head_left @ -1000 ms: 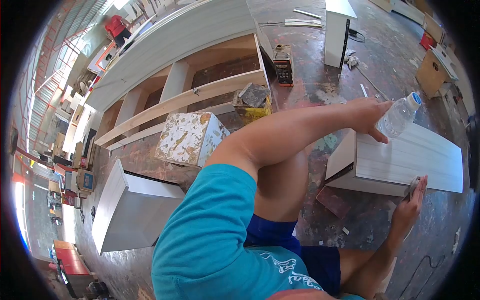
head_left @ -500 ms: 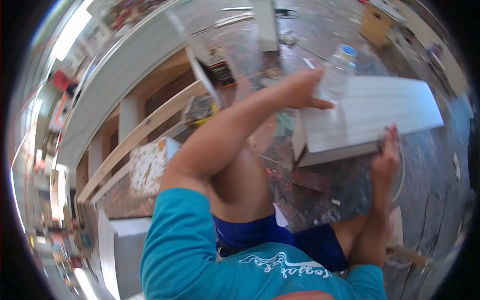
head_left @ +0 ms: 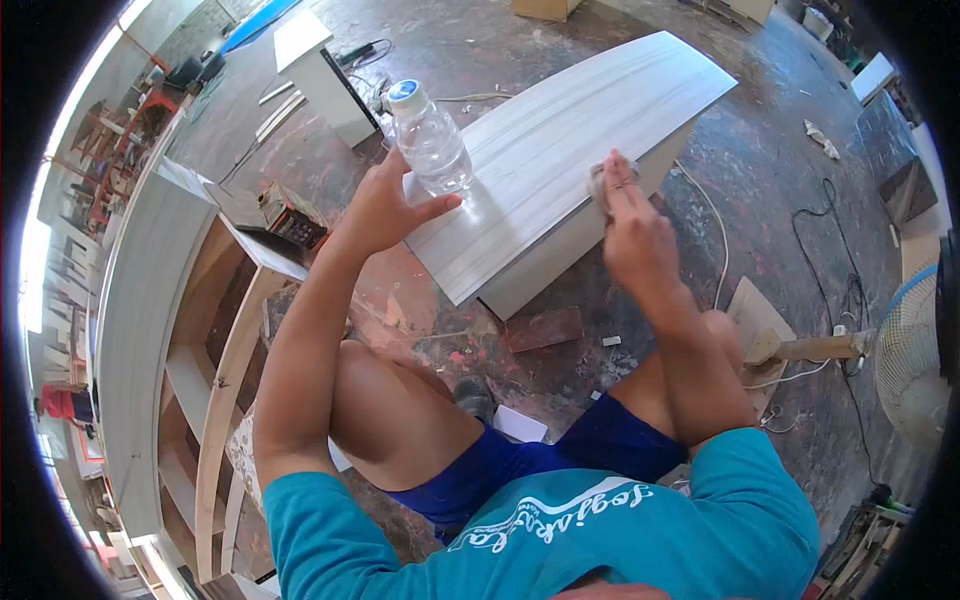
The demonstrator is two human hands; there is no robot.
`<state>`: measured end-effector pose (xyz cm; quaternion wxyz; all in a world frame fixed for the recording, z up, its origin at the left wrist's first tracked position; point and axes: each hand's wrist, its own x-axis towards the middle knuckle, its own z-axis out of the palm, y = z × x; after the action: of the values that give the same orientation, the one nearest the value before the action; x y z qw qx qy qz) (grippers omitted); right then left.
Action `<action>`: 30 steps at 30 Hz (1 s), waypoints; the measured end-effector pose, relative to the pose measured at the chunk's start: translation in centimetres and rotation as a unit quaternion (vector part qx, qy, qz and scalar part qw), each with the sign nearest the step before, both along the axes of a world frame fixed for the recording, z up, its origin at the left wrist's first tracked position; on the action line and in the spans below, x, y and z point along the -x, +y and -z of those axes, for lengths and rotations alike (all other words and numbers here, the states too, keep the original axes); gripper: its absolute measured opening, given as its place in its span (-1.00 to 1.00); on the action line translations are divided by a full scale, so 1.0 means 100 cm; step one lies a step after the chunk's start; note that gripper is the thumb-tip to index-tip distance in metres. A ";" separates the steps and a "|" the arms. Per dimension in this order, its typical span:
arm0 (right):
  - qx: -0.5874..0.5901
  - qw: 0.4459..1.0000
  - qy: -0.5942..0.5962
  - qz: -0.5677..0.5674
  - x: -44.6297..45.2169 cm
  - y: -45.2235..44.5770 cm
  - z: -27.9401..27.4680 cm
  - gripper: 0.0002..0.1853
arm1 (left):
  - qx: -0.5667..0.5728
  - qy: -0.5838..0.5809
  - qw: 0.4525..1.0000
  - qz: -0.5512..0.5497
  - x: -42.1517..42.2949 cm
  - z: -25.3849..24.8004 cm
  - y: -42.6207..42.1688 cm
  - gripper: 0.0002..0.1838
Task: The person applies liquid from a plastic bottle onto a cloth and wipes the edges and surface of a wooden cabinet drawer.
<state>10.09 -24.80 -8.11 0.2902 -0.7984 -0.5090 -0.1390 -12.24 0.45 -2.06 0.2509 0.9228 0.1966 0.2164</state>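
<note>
A clear plastic bottle with a blue and white cap stands near the left end of a pale wood-grain panel, which tops a box-like piece. My left hand curls round the lower part of the bottle, thumb in front; its other fingers are largely hidden behind. At the panel's near long edge, my right hand presses a small greyish wad, apparently a rag, under its outstretched fingers. A reddish-brown block lies on the floor just below the panel.
To the left is a large curved wooden frame, with a dark can beside it. A white upright piece stands behind the bottle. On the right are a fan, a wooden piece and loose cables on the stained floor.
The view has swung, so the panel and bottle appear farther left. My right hand now lies at the panel's near edge with the rag visible. My left hand remains at the bottle.
</note>
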 end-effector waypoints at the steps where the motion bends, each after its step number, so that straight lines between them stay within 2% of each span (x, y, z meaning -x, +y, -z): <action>1: 0.010 0.999 0.022 -0.025 0.010 -0.001 -0.003 -0.34 | 0.007 0.008 1.000 -0.005 0.001 -0.001 -0.001 0.06; 3: 0.029 0.994 0.067 -0.075 0.031 -0.004 -0.010 -0.33 | 0.029 -0.018 0.999 0.003 0.001 -0.002 -0.003 0.07; 6: 0.038 0.991 0.061 -0.116 0.033 -0.008 -0.017 -0.30 | 0.049 -0.012 0.999 -0.009 0.000 -0.008 -0.009 0.07; 9: 0.039 0.998 0.030 -0.043 0.004 -0.007 -0.014 -0.31 | 0.060 -0.019 0.998 -0.012 -0.001 -0.008 -0.009 0.07; 12: -0.022 0.999 -0.019 -0.015 -0.014 -0.004 -0.008 -0.31 | 0.054 -0.018 0.998 -0.020 0.002 -0.004 -0.004 0.07; 15: 0.032 0.999 0.036 -0.022 0.015 -0.005 -0.007 -0.30 | 0.056 -0.019 0.998 -0.027 0.002 -0.006 -0.007 0.05; 19: 0.030 0.993 0.035 -0.107 0.038 -0.009 -0.008 -0.30 | 0.068 -0.035 0.997 0.001 0.003 0.009 0.004 0.02; 22: 0.005 1.000 -0.002 -0.020 0.000 -0.004 0.005 -0.31 | 0.063 -0.037 0.997 0.002 0.003 0.013 0.004 0.01; 23: -0.040 0.999 -0.033 0.004 -0.015 -0.002 0.012 -0.31 | 0.069 -0.033 0.997 0.011 0.004 0.014 0.004 0.01; 26: 0.043 0.996 0.066 0.031 0.000 -0.003 -0.004 -0.31 | 0.070 -0.048 0.996 0.009 0.004 0.015 0.002 0.00; 30: 0.046 0.990 0.009 -0.133 0.063 -0.005 0.012 -0.25 | 0.099 -0.063 0.993 0.032 0.004 0.020 0.015 -0.01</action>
<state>3.76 -25.29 -9.34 0.2736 -0.7373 -0.6139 -0.0688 -12.61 1.95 -4.06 0.3592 0.8841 0.1712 0.2451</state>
